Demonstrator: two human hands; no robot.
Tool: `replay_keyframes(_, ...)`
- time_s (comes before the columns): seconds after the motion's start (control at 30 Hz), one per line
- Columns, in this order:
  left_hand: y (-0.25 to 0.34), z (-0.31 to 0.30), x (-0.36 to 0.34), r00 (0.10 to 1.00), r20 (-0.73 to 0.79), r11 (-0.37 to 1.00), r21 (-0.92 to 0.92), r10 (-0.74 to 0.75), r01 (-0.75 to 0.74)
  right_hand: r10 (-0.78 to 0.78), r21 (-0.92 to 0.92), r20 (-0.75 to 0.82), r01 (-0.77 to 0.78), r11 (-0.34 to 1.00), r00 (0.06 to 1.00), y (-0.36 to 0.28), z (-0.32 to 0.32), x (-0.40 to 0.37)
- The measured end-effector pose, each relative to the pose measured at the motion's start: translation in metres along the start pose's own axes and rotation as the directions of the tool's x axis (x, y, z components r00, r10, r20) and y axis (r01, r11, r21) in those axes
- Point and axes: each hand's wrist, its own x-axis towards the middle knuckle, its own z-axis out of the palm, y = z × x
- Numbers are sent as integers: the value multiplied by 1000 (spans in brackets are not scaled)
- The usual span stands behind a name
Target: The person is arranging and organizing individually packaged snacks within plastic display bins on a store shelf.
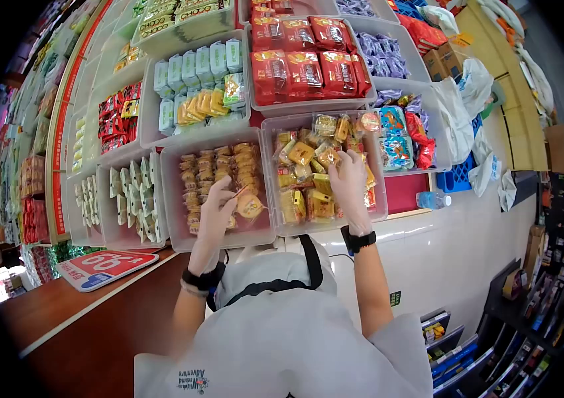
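My left hand (pixel 210 211), in a clear glove, is closed with its fingertips pinching the edge of a round wrapped cookie (pixel 250 205). The cookie is over the right side of a clear bin (pixel 169 199) holding rows of similar wrapped cookies (pixel 223 162). My right hand (pixel 349 189), also gloved, reaches into the neighbouring bin (pixel 381 202) of mixed yellow packets. Its fingers are curved and apart, and the tips are right beside a gold-yellow snack packet (pixel 327 157). Whether they touch that packet is hard to see.
Bins of red snack bags (pixel 305 73), pale green packets (pixel 196 64) and white sachets (pixel 137 192) surround the two bins. A red price sign (pixel 106 265) lies at the left front. A water bottle (pixel 433 199) and a blue crate (pixel 457 178) are on the right.
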Motion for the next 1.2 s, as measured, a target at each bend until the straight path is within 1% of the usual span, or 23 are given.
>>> replay_keyframes(0.03,-10,1,6,1000,-2,1000,3,-4,4,1,3,4,-1,1000,1000,-3,0,-5)
replay_keyframes(0.1,-29,1,18,980,164,993,-4,-113,116,40,-11,68,-40,999,997,-9,-2,-11)
replay_keyframes(0.13,-36,1,23,967,222,990,83,-126,110,44,-9,70,-43,999,997,-6,-1,-11)
replay_keyframes(0.2,-43,6,29,951,255,984,86,-175,158,-7,121,-9,8,993,1000,11,1,-2)
replay_keyframes(0.23,-45,9,31,933,285,975,88,-221,204,-27,94,-96,36,995,995,21,-3,8)
replay_keyframes(0.27,-52,10,33,941,281,979,137,-187,154,-47,65,-182,60,996,982,33,-7,21)
replay_keyframes(0.3,-57,11,35,940,282,978,141,-190,155,25,42,-131,-20,999,991,41,-17,37)
replay_keyframes(0.33,-61,13,36,951,272,983,146,-147,110,98,15,-81,-97,995,992,44,-28,55)
replay_keyframes(0.4,-62,15,33,959,262,986,153,-107,68,108,-101,-152,-124,987,982,44,-40,84)
replay_keyframes(0.43,-59,18,29,968,237,996,59,-86,74,109,-99,-150,-125,987,983,49,-36,94)
replay_keyframes(0.5,-46,19,23,977,202,997,-36,-65,74,112,-331,-111,-143,933,988,60,-25,112)
replay_keyframes(0.53,-35,17,20,972,199,992,59,-124,114,25,-430,-131,-80,900,991,62,-18,116)
replay_keyframes(0.6,-27,14,12,965,181,974,156,-190,163,50,-474,-45,-65,878,998,60,-10,120)
replay_keyframes(0.67,-24,13,7,961,163,971,-48,-224,235,79,-574,37,-44,818,996,57,-3,121)
replay_keyframes(0.7,-24,11,4,961,156,971,-48,-226,236,75,-571,41,-39,820,996,59,-1,123)
replay_keyframes(0.83,-28,6,3,989,100,988,-105,-107,117,179,-376,148,-112,920,973,58,-19,125)
replay_keyframes(0.9,-25,6,4,996,80,992,-116,-31,40,160,-199,-60,-169,965,985,60,-28,116)
replay_keyframes(0.97,-7,7,1,990,118,982,-161,-76,94,92,-216,-132,-120,969,987,51,-36,102)
replay_keyframes(1.03,12,14,1,991,120,977,-196,-60,83,87,204,-195,-46,978,977,28,-43,83)
replay_keyframes(1.1,31,21,4,992,119,972,-224,-40,66,92,290,-161,-42,956,983,-9,-54,64)
replay_keyframes(1.13,39,24,5,993,115,965,-255,-38,67,203,618,-48,-131,775,978,-32,-59,55)
replay_keyframes(1.17,44,28,6,993,111,956,-284,-36,67,265,849,100,-221,480,959,-49,-61,45)
replay_keyframes(1.2,47,32,7,996,91,943,-330,-14,43,251,858,192,-287,426,949,-57,-61,34)
